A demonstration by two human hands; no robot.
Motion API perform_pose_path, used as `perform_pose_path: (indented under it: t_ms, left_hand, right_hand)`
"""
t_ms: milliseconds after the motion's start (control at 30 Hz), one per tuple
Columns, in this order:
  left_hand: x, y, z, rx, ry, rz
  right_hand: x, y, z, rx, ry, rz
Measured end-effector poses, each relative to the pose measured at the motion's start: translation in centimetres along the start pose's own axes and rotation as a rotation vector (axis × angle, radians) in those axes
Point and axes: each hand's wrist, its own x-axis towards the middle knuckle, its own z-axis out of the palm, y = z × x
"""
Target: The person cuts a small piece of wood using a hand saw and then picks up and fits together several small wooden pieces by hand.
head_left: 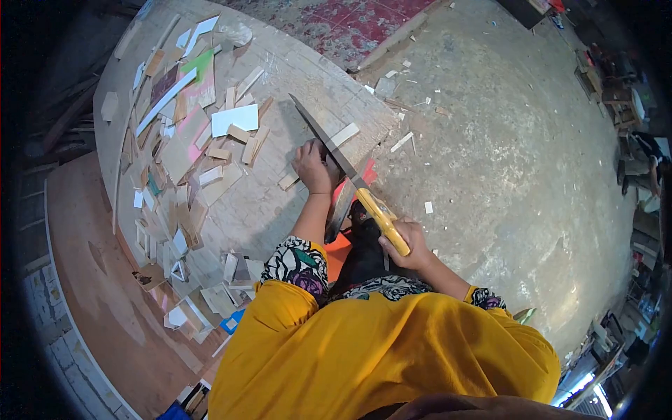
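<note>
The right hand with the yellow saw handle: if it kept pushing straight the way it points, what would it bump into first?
Probably the left hand. The right hand grips the saw, whose blade runs up-left past the left hand on the workbench. Depth is hard to judge, so it might slip past.

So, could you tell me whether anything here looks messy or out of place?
Yes: wood offcuts lie scattered in a jumble over the workbench, and chips litter the concrete floor beside it. The left hand presses a strip near the saw blade.
</note>
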Motion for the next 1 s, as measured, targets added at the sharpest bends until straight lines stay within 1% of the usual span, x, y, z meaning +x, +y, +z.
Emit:
perform_pose_path:
  t_ms: [67, 167, 233, 267, 333, 400, 467, 533, 567, 600, 667, 700, 767, 833, 867, 900, 933, 1000]
  left_hand:
    - [0.1, 0.1, -0.1, -0.038, 0.021, 0.012]
    - [0.2, 0.9, -0.9, -0.107, 0.003, 0.015]
    - [-0.1, 1.1, -1.1, -0.104, 0.001, -0.002]
    - [0.3, 1.1, -1.2, -0.100, 0.007, -0.011]
    - [0.3, 1.1, -1.1, -0.100, 0.041, -0.006]
    - [0.5, 1.0, -1.3, -0.112, 0.042, 0.028]
    - [0.9, 1.2, -1.5, -0.112, 0.049, 0.039]
    - [0.5, 1.6, -1.8, -0.114, 0.041, 0.041]
    - [0.5, 1.7, -1.8, -0.116, 0.041, 0.041]
    - [0.7, 1.7, -1.6, -0.102, 0.052, 0.036]
    - [0.9, 1.5, -1.7, -0.084, 0.066, 0.036]
    - [0.9, 1.6, -1.7, -0.072, 0.055, 0.011]
    - [0.7, 1.6, -1.3, -0.060, 0.040, -0.013]
    - [0.6, 1.3, -1.0, -0.042, 0.038, -0.007]
    - [0.7, 1.3, -1.2, -0.039, 0.039, -0.001]
    - [0.7, 1.4, -1.5, -0.019, 0.014, 0.003]
    - [0.7, 1.6, -1.7, -0.001, -0.011, 0.003]
    - [0.7, 1.6, -1.7, -0.014, -0.006, 0.007]
  right_hand:
    - [0.3, 0.3, 0.0, -0.032, -0.005, -0.019]
    - [2.4, 0.7, 0.7, -0.019, 0.055, -0.023]
    - [4.3, 1.3, 1.1, 0.106, 0.028, 0.069]
    - [4.0, 1.9, 1.5, 0.111, 0.032, 0.059]
    - [2.2, 2.8, 1.9, -0.036, 0.073, -0.053]
    - [0.0, 2.1, 0.9, 0.007, 0.065, -0.058]
    - [0.0, 1.9, 0.6, 0.042, 0.052, -0.062]
    - [1.0, 2.1, 1.1, 0.015, 0.039, 0.078]
    - [2.6, 2.7, 1.8, 0.005, 0.094, 0.010]
    - [3.6, 3.2, 2.0, 0.003, 0.092, 0.005]
    - [4.7, 3.5, 2.3, 0.054, 0.012, -0.021]
    - [4.4, 3.2, 2.2, 0.052, 0.011, -0.023]
    - [2.2, 2.3, 2.2, 0.154, 0.111, 0.065]
    - [-1.7, 2.7, 1.1, 0.003, 0.042, -0.009]
    - [-3.0, 1.9, 0.2, -0.004, 0.029, -0.053]
    - [-4.1, 1.3, -0.7, 0.003, -0.020, -0.044]
    - [-3.9, 1.3, -0.8, 0.004, -0.020, -0.045]
    - [-3.5, 0.6, -0.9, 0.035, 0.083, 0.031]
